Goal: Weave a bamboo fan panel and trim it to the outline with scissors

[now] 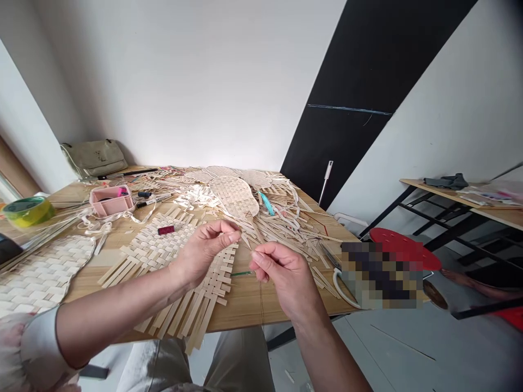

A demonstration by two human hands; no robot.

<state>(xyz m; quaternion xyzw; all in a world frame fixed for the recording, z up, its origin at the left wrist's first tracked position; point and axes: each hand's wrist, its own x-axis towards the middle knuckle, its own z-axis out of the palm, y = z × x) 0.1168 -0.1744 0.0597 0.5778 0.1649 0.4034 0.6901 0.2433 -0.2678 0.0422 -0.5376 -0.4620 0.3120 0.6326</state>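
My left hand [210,245] is raised over the table with thumb and forefinger pinched together. Whatever lies in that pinch is too fine to make out. Close by on the right, my right hand [284,272] is also closed in a pinch, and a thin dark thread [262,305] hangs down from it past the table edge. Behind both hands lies a woven fan [232,195] with a pale edge and a handle pointing toward me. Below my left hand is an unfinished woven mat of strips [175,247], with a dark red spool of thread [165,230] on it.
Loose strips [281,231] cover much of the table. A pink box [111,200], yellow-green tape roll [28,211] and bound woven piece [41,272] are at left. White-handled scissors [342,288] lie at the right edge, near a red stool [404,247]. A bag [96,158] stands against the wall.
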